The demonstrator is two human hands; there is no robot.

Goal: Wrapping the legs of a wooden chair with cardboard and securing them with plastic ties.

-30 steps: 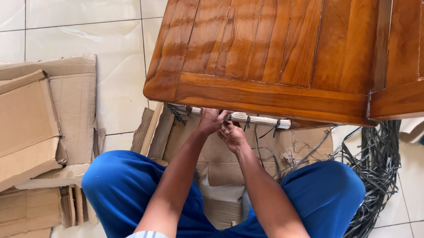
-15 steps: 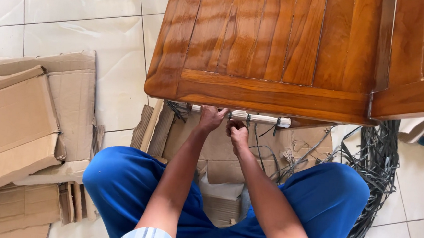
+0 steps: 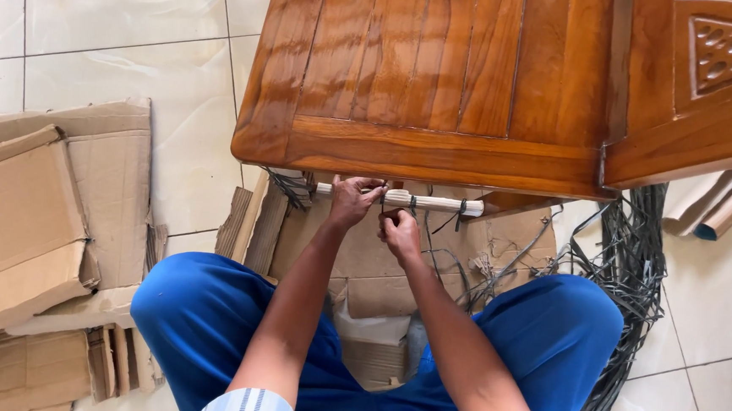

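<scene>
A glossy brown wooden table (image 3: pixel 425 74) stands in front of me on the tiled floor. Under its near edge runs a pale wrapped crossbar (image 3: pixel 434 204) bound with dark straps. My left hand (image 3: pixel 351 199) is closed around the bar near its left end. Just to the right and a little lower, my right hand (image 3: pixel 398 231) pinches a thin dark strap (image 3: pixel 385 205) that hangs from the bar. My knees in blue trousers (image 3: pixel 206 323) frame both forearms.
Flattened cardboard boxes (image 3: pixel 35 211) lie on the floor to the left, and more cardboard (image 3: pixel 379 274) sits under the table edge. A tangle of dark plastic strapping (image 3: pixel 632 281) is heaped at the right. A carved wooden panel (image 3: pixel 713 74) adjoins the table's right side.
My right hand has drawn slightly down and away from the bar, pulling the strap. The left hand keeps its grip. The camera view has shifted a little to the right.
</scene>
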